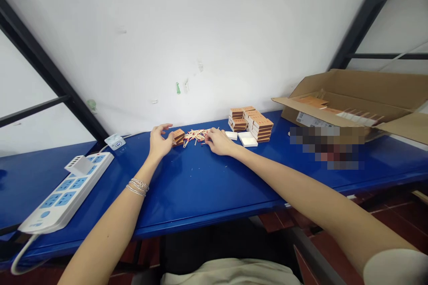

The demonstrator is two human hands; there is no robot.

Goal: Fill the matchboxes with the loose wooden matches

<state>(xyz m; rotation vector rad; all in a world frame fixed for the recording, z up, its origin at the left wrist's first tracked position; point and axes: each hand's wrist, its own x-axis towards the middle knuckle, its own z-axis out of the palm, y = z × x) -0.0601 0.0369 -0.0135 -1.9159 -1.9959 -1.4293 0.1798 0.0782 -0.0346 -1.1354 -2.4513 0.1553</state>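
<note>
so, the loose matchsticks (195, 136) lie in a small heap on the blue table (200, 187), at the far side close to the white wall, right btw my two grips. my right grip (219, 141) is palm down at the heap's right edge w/ the fingertips in among the sticks. the fingers are bunched close, but i can't tell if they're pinching a stick. my left grip (159, 141) sits just left of the heap, thumb & fingers curled in a loose c, spread w/ a gap btw them. its fingertips are just beside a couple of small brown matchboxes (178, 136) stacked at the heap's left end; touching or not, can't tell. silver bracelets (137, 186) sit on my left wrist.

just right of my right grip, white inner trays (248, 139) lie flat on the table. behind them, nearer the wall, is a stack of matchboxes (251, 124), a few rows wide & several high. further right is an open cardboard box (361, 98) w/ its flaps out & brown & white stuff inside, too small to make out. a blurred patch sits in front of it.

at the far left is a white power strip (67, 191) w/ blue sockets & a white adapter (79, 164) plugged in at its far end. its cable drops off the near edge. a small white plug (114, 141) lies beyond it, near the wall.
</note>
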